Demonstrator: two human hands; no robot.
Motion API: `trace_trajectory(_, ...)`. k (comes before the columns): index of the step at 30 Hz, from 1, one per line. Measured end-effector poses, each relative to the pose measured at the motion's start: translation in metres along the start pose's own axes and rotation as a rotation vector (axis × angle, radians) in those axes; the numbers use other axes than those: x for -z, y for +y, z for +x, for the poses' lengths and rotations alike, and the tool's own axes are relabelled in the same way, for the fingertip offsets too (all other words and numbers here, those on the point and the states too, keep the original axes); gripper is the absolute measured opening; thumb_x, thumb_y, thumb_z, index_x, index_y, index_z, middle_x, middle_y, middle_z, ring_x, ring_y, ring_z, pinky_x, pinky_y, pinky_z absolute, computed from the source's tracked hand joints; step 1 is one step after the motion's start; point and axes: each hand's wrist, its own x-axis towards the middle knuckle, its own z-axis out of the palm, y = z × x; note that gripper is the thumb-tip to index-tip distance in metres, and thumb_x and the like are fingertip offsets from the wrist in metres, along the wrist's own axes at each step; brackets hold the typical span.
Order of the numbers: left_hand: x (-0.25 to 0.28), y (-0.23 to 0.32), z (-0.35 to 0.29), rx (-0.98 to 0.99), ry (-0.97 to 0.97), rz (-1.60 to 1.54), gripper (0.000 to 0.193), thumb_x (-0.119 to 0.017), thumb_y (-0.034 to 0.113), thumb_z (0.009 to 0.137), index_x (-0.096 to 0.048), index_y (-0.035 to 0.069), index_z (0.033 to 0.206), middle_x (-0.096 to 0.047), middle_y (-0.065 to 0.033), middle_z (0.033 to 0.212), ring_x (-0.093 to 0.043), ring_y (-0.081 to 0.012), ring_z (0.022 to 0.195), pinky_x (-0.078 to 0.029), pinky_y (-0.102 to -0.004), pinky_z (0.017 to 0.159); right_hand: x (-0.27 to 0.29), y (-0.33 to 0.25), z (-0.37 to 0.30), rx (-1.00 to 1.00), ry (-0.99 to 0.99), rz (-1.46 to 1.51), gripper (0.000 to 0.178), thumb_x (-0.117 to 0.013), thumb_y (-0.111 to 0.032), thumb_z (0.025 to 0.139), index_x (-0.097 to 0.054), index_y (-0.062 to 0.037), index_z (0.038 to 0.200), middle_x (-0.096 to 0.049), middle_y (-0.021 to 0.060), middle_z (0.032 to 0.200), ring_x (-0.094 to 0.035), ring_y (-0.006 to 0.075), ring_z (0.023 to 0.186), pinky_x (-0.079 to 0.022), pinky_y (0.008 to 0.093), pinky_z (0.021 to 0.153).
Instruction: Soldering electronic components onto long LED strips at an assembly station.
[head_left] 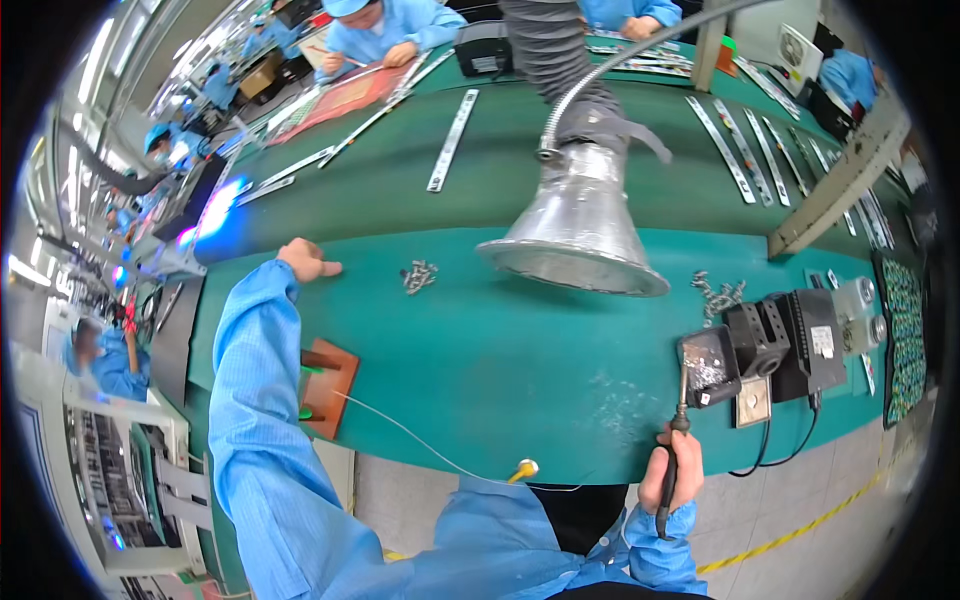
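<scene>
A wide bare stretch of green mat (500,350) lies open between the left hand (306,260) and the right hand (672,468). A metal fume hood (580,225) hangs low over its far middle. A wooden block (328,387) stands at the left edge, a black soldering stand (770,345) at the right. Small screws (420,276) lie near the left hand.

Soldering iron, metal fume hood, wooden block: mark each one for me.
soldering iron (672,470), head view, on its dark handle in the right hand (672,475).
metal fume hood (580,225), head view, on its flared silver cone.
wooden block (335,385), head view, on its brown top face.
</scene>
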Motion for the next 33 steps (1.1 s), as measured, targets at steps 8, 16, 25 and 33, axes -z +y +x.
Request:
trace_trajectory(8, -0.025, -0.028, -0.008, -0.078, 0.070, 0.009, 0.071, -0.085, 0.047, 0.061, -0.064, 0.001, 0.112, -0.064, -0.0201, 0.113, -0.060, -0.0330, 0.108, -0.047, -0.0386, 0.095, -0.016, -0.011, 0.003, -0.018, 0.032, -0.033, 0.034, -0.058, 0.002, 0.079, -0.055, 0.0028, 0.113, -0.064, 0.0233, 0.093, -0.062, 0.0317, 0.073, -0.052, 0.0392, 0.066)
trace_trajectory(16, -0.026, -0.028, -0.005, -0.068, 0.043, -0.045, 0.070, -0.087, 0.042, 0.061, -0.060, 0.001, 0.112, -0.060, -0.0209, 0.117, -0.057, -0.0334, 0.112, -0.047, -0.0403, 0.095, -0.015, -0.012, 0.004, -0.021, 0.030, -0.055, 0.034, -0.062, 0.003, 0.077, -0.056, 0.0027, 0.111, -0.064, 0.0214, 0.095, -0.063, 0.0304, 0.073, -0.053, 0.0379, 0.066)
trace_trajectory(25, -0.031, -0.038, 0.005, -0.060, 0.015, -0.074, 0.077, -0.087, 0.047, 0.058, -0.058, 0.001, 0.113, -0.053, -0.0202, 0.122, -0.054, -0.0341, 0.113, -0.046, -0.0406, 0.097, -0.016, -0.012, 0.004, 0.002, 0.052, -0.057, 0.032, -0.063, 0.003, 0.077, -0.057, 0.0034, 0.109, -0.065, 0.0205, 0.094, -0.063, 0.0299, 0.073, -0.053, 0.0376, 0.067)
trace_trajectory(33, -0.032, -0.036, 0.000, -0.062, 0.020, -0.037, 0.088, -0.085, 0.057, 0.055, -0.056, -0.001, 0.115, -0.051, -0.0204, 0.120, -0.053, -0.0346, 0.112, -0.046, -0.0405, 0.096, -0.015, -0.012, 0.001, -0.013, 0.009, -0.042, 0.033, -0.058, 0.000, 0.083, -0.055, 0.0024, 0.116, -0.065, 0.0212, 0.097, -0.063, 0.0283, 0.077, -0.052, 0.0371, 0.072)
